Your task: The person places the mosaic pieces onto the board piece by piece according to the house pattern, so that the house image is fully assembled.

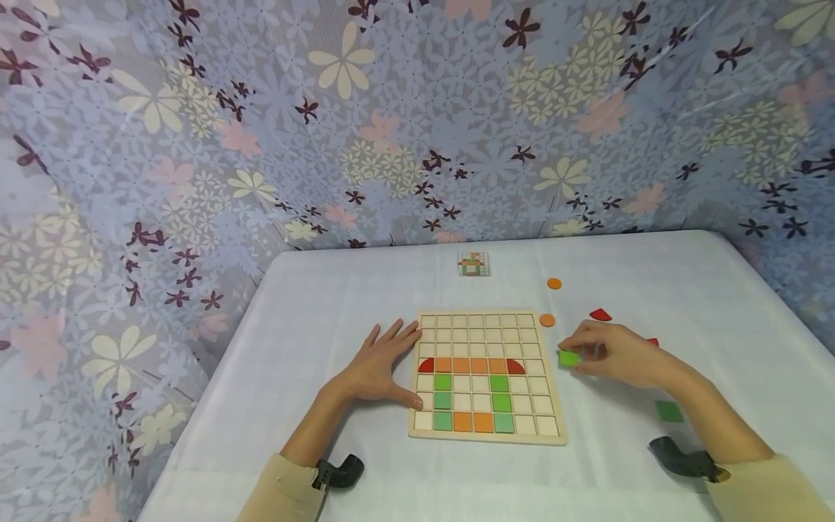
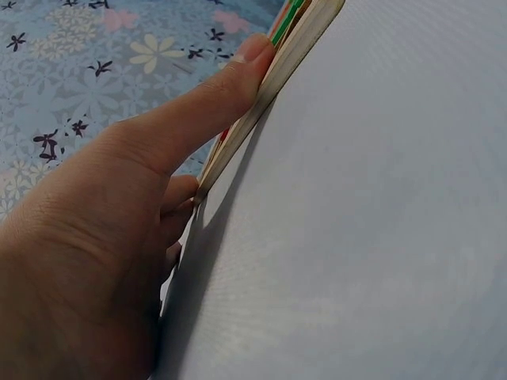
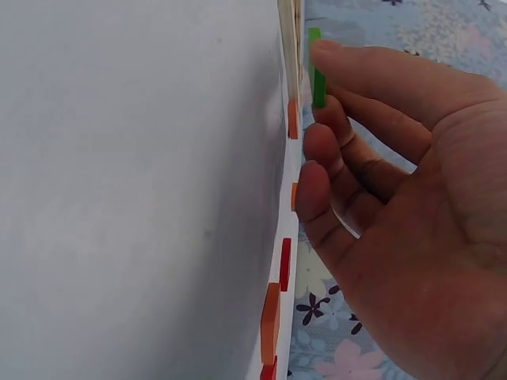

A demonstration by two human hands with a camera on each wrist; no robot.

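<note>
A wooden grid board (image 1: 478, 336) lies on the table, its lower cells partly filled with red quarter-round pieces, orange squares and light and dark green squares. My left hand (image 1: 375, 370) rests at the board's left edge, fingers spread. Its thumb touches the rim, as the left wrist view shows from the side. Just right of the board, my right hand (image 1: 620, 355) pinches a light green square tile (image 1: 568, 358) between thumb and fingertips. In the right wrist view this tile (image 3: 318, 87) is held edge-on above the tabletop.
Two orange discs (image 1: 554, 283) lie right of the board's upper part. A red quarter-round piece (image 1: 601, 315) sits beyond my right hand, and a dark green square (image 1: 669, 411) lies near that forearm. Behind the board is a small pattern card (image 1: 473, 264). A floral curtain (image 1: 430, 130) hangs behind the table.
</note>
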